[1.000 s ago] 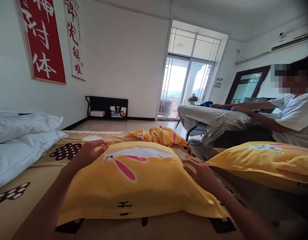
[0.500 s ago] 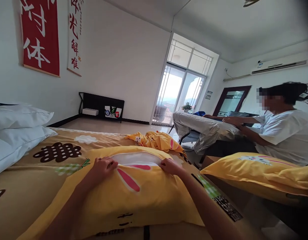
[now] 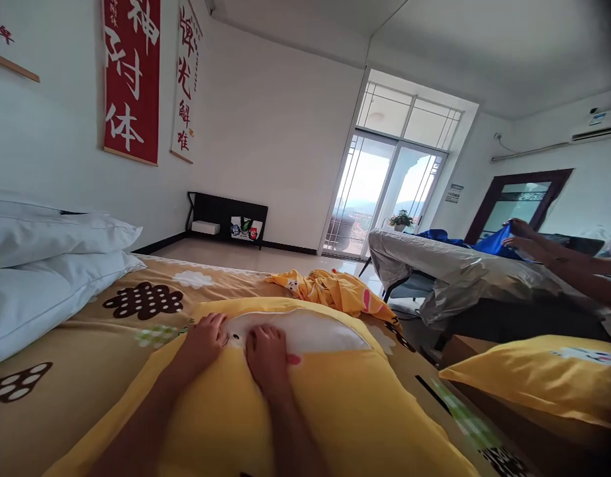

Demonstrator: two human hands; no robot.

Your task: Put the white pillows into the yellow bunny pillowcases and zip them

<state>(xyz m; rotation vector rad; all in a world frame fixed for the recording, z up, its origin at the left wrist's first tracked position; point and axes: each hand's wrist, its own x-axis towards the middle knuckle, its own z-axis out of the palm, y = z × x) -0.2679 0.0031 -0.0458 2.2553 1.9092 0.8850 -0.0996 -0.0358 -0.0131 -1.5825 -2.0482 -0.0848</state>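
A yellow pillowcase lies before me on the bed with a pillow inside. Along its far side is a long opening, where the white pillow shows. My left hand has its fingers curled over the left end of this opening, gripping the cloth. Close beside it, my right hand is closed on the near edge of the opening, knuckles up; its fingertips are hidden. A bit of pink print peeks out right of that hand.
White pillows are stacked at left on the patterned bedsheet. Crumpled yellow cloth lies beyond the pillowcase. Another yellow pillow rests at right on a cardboard box. Behind it, a person's hands hold blue cloth over a plastic-covered table.
My right hand has moved left along the opening, from its right end to beside my left hand. My view has turned left. The other person's hands now lift blue cloth.
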